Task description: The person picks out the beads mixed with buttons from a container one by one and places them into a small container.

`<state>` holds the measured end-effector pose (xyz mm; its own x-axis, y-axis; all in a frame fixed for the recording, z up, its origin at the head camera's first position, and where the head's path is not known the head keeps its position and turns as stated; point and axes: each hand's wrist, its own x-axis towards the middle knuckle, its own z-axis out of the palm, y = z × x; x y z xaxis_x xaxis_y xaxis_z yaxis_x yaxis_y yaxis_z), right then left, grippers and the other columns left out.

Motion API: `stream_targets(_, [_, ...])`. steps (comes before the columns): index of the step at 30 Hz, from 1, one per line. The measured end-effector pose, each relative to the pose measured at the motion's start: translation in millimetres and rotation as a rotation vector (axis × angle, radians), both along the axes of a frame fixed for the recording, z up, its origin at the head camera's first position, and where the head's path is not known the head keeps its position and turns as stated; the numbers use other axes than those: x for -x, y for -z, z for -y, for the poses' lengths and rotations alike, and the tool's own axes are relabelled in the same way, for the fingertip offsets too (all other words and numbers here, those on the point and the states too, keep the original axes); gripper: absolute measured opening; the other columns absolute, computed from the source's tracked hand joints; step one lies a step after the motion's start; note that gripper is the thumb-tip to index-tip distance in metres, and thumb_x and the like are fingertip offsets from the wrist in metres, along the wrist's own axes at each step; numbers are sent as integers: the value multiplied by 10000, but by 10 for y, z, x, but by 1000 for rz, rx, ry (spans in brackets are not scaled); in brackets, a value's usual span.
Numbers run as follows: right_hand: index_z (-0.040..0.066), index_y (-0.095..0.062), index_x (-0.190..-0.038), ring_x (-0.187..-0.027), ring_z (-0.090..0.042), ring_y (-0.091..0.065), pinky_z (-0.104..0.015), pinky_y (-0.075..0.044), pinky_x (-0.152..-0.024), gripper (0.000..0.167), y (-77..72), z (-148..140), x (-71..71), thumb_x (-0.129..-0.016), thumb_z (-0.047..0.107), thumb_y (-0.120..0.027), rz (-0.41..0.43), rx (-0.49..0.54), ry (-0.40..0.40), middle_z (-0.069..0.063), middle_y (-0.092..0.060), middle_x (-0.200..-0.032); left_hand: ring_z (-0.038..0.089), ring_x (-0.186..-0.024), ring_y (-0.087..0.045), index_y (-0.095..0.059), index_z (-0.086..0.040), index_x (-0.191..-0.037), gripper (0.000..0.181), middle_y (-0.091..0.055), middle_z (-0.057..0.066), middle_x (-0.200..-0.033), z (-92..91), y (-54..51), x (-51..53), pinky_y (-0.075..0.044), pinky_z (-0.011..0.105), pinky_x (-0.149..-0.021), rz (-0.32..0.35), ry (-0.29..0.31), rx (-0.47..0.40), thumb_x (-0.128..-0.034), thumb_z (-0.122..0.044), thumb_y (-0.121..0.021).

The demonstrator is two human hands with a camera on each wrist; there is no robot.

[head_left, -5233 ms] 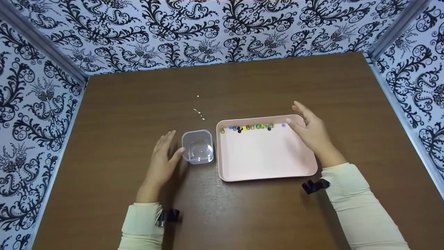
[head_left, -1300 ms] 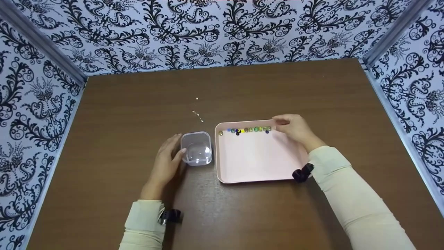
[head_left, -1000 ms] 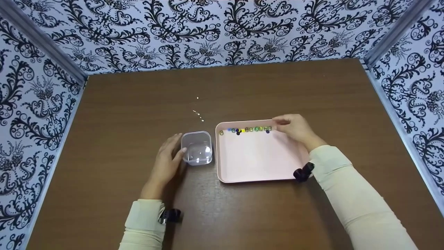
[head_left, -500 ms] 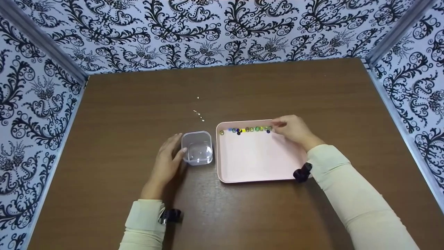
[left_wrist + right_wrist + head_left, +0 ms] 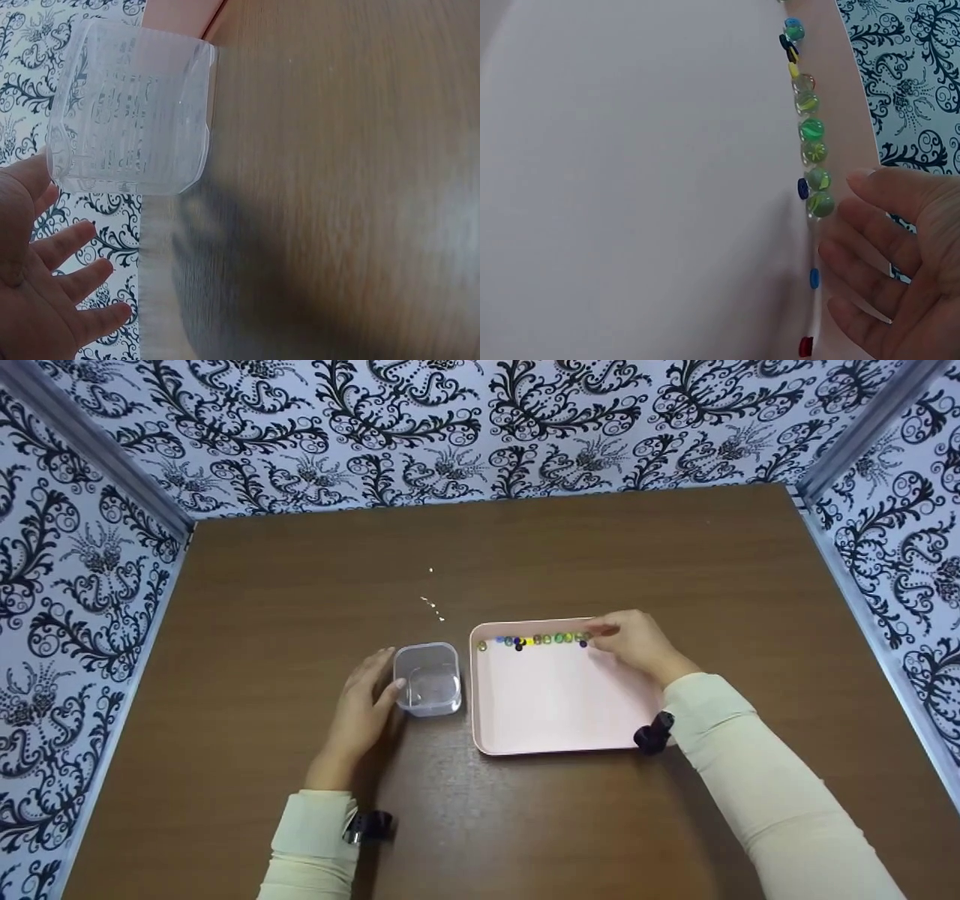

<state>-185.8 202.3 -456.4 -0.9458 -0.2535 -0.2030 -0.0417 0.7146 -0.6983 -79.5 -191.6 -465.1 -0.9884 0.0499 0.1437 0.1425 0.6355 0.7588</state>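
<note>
My left hand (image 5: pixel 360 709) stands beside a clear plastic container (image 5: pixel 429 706), its thumb at the near left wall. In the left wrist view the other fingers (image 5: pixel 86 281) are spread and relaxed, apart from the container (image 5: pixel 142 112). My right hand (image 5: pixel 637 643) is at the far side of a pink tray (image 5: pixel 555 709), by the right end of a row of glass marbles (image 5: pixel 559 638). The right wrist view shows loosely bent fingers close to the last marble (image 5: pixel 821 205), holding nothing visible. A dark blue button (image 5: pixel 803 188) lies beside the marbles.
Farther along the tray wall lie a light blue button (image 5: pixel 814 278) and a red piece (image 5: pixel 805 346). Small white specks (image 5: pixel 433 607) are on the brown table (image 5: pixel 300 577) behind the container. Patterned panels (image 5: pixel 480 427) border the table.
From the tray's right corner, my right hand has moved left to the end of the marble row, edging slightly closer lately. My left hand stays almost still by the container.
</note>
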Motion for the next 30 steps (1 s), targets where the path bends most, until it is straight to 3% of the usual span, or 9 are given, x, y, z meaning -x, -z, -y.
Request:
stream_targets(4, [45, -694, -1180, -1080, -304, -594, -393, -466, -895, 314, 27, -17, 1, -867, 68, -692, 4, 14, -2, -178, -670, -1172, 380, -1350, -386, -510, 6, -1372, 467, -488, 214, -1413, -3, -2, 3, -247, 502, -1138, -4, -1, -2, -937, -121, -623])
stream_targets(17, [75, -711, -1162, -992, -261, -580, -335, -461, -798, 297, 34, 23, 7, -866, 90, -698, -5, -31, 24, -159, -677, -1162, 385, -1358, -375, -505, 12, -1374, 469, -479, 219, -1420, 2, -5, 1, -243, 503, -1141, 3, -7, -2, -939, -119, -620])
stream_targets(24, [60, -730, -1108, -1075, -317, -620, -441, -470, -907, 264, 37, 43, -2, -852, 98, -677, -74, -59, -6, -152, -698, -1120, 387, -1395, -316, -470, -31, -1417, 495, -430, 200, -1467, 9, -24, -14, -205, 520, -1154, 73, -18, -7, -962, -181, -595])
stream_targets(30, [57, -733, -1098, -1041, -307, -637, -449, -475, -901, 260, 39, 62, -3, -845, 81, -680, -102, -99, -17, -149, -709, -1087, 388, -1389, -327, -475, -27, -1412, 497, -436, 203, -1462, 16, -26, -7, -213, 513, -1153, 68, -18, -1, -954, -169, -607])
